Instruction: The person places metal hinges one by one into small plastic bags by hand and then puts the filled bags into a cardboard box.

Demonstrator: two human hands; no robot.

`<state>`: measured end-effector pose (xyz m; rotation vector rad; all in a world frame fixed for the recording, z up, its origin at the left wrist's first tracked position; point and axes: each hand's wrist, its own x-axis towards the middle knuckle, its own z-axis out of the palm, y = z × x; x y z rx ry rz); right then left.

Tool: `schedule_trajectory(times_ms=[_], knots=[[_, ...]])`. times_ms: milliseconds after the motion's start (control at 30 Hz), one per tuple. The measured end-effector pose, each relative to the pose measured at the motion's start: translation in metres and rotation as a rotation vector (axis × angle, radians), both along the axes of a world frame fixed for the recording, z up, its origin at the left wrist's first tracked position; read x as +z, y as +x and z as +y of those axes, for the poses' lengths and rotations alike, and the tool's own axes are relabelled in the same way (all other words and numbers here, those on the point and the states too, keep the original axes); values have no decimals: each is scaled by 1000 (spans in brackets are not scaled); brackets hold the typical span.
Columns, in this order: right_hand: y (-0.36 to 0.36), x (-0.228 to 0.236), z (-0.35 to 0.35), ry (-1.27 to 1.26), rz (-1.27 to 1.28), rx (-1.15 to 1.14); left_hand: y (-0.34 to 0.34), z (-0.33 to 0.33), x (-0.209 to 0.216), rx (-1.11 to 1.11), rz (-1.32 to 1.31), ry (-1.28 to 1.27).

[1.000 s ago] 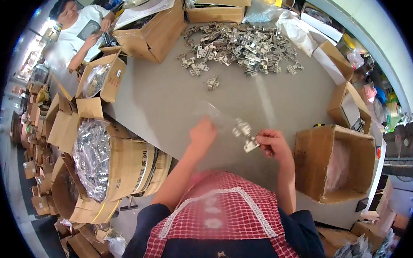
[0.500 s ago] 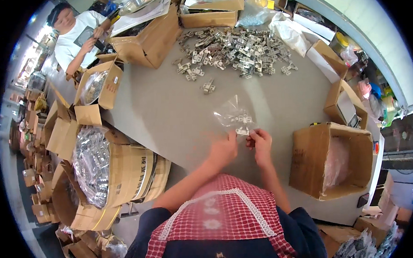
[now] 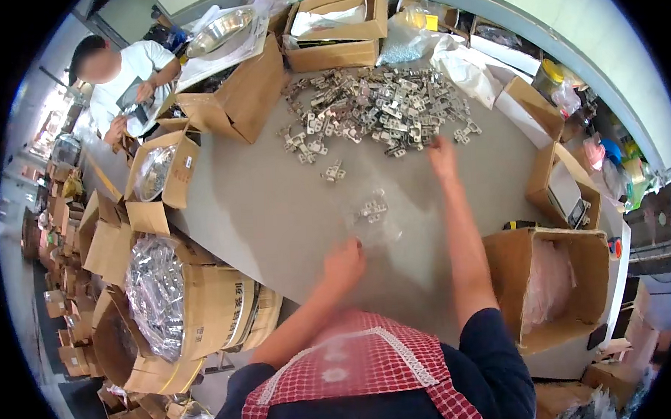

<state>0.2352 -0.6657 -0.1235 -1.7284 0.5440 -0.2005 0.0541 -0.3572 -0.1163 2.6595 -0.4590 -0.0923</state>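
My left hand (image 3: 344, 264) is closed at the near edge of a clear plastic bag (image 3: 386, 231), pinching it. The bag lies on the grey table, with a few metal hinge parts (image 3: 373, 209) inside it or under its film; I cannot tell which. Stretched forward, my right hand (image 3: 443, 160) meets the near right edge of a large pile of silvery metal hinges (image 3: 391, 108). Its fingers look drawn together at the pile, and whatever they grip is hidden. One loose cluster of hinges (image 3: 333, 171) sits apart, nearer me.
An open cardboard box (image 3: 509, 277) with pink film inside stands to my right. Left of the table is a carton (image 3: 213, 299) with bagged metal parts (image 3: 155, 290). More boxes (image 3: 232, 102) line the far edge. At the far left, a person (image 3: 128, 84) holds a dark flat object.
My right hand has left the bag and reached forward to the hinge pile. My left hand has drawn slightly left and nearer, with the bag now lying lower on the table.
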Motion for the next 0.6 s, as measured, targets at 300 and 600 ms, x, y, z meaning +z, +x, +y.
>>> schedule_trajectory(times_ms=[300,600], knots=[[37,-1,21,-1199,-156,198,-13,4,2,114,86,-80],[25,12,27,-1047,-199,219,-8,4,0,50,-26,-41]])
